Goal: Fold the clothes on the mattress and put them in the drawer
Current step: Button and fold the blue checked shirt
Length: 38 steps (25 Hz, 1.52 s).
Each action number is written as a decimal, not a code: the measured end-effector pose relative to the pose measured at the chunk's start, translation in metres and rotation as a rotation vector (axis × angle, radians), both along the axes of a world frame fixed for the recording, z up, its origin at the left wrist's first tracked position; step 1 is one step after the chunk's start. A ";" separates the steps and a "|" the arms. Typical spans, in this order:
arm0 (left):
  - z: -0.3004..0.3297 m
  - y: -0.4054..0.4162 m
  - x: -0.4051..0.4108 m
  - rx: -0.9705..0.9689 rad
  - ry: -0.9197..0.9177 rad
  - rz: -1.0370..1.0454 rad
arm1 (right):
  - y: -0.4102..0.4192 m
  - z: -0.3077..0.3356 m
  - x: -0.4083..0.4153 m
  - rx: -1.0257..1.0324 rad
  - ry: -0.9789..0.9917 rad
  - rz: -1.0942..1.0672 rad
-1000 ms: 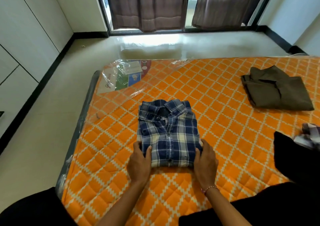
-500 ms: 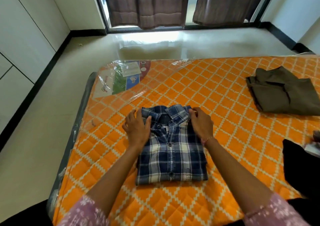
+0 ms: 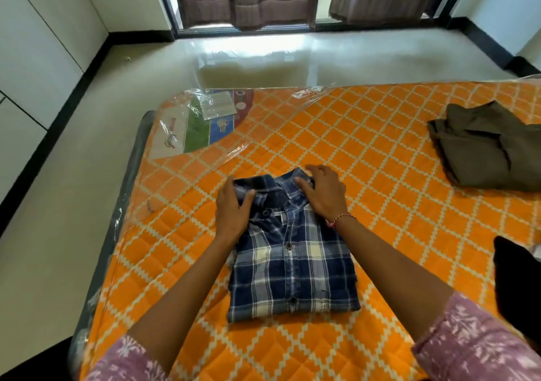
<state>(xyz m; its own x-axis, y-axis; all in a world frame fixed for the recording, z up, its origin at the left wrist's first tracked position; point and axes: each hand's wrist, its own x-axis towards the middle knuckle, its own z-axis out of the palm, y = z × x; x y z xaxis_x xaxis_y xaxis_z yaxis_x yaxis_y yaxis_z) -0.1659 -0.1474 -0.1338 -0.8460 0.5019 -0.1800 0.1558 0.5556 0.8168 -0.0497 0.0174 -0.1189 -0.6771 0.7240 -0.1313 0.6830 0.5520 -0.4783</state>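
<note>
The plaid shirt lies folded into a neat rectangle on the mattress, its body stretching back from the fingers toward the person. At the collar, the left hand pinches the left corner between thumb and fingers, while the right hand rests on the right side with fingers loosely spread, holding nothing. Well off to the right of the fingers an olive garment lies roughly folded and a dark one waits, so folding seems partly done and no drawer is in sight.
</note>
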 end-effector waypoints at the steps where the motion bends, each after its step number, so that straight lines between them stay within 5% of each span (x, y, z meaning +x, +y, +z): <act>1: -0.003 -0.005 0.008 0.016 -0.014 0.074 | -0.006 -0.004 0.009 0.023 0.056 -0.074; 4: -0.006 -0.009 0.010 -0.024 0.133 0.073 | -0.023 -0.016 0.037 0.033 0.144 -0.099; 7: 0.010 0.004 -0.013 0.009 0.032 -0.022 | -0.034 -0.023 0.048 -0.077 0.052 -0.066; 11: 0.028 0.009 -0.026 -0.091 0.138 0.116 | -0.036 -0.017 0.048 -0.034 -0.020 -0.119; 12: 0.027 0.003 -0.021 -0.105 0.058 0.216 | -0.039 -0.016 0.052 -0.030 -0.023 -0.194; 14: 0.020 -0.020 -0.005 -0.049 -0.397 0.392 | -0.046 -0.019 0.064 -0.151 0.035 -0.372; 16: 0.012 -0.047 0.011 0.036 -0.851 0.327 | -0.048 -0.018 0.078 -0.407 0.168 -0.469; 17: 0.008 -0.056 0.021 0.047 -0.886 0.252 | -0.044 -0.015 0.083 -0.577 0.213 -0.472; 19: 0.002 -0.056 0.040 0.055 -0.636 0.191 | -0.037 -0.004 0.091 -0.920 0.263 -0.410; 21: 0.004 -0.047 0.057 0.094 -0.351 0.154 | -0.036 0.003 0.094 -1.019 0.306 -0.306; 24: 0.014 -0.041 0.066 0.276 -0.566 0.222 | -0.042 0.006 0.094 -0.893 0.336 -0.200; 27: 0.020 -0.043 0.068 0.204 -0.707 0.196 | -0.045 0.012 0.098 -0.892 0.342 -0.161; 33: 0.030 0.029 0.092 0.320 -0.479 -0.007 | 0.026 0.032 0.136 -0.845 0.439 -0.173; 38: 0.058 0.190 0.147 0.388 -0.468 -0.229 | 0.175 0.079 0.206 -0.669 0.392 -0.349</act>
<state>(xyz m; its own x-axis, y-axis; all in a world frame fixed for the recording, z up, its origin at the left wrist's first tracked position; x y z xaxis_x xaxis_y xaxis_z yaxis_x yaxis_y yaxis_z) -0.0188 0.0428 -0.0757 -0.5859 0.7629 -0.2733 -0.1863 0.2014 0.9616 0.1563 0.1924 -0.0403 -0.5153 0.7531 -0.4091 0.4786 -0.1430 -0.8663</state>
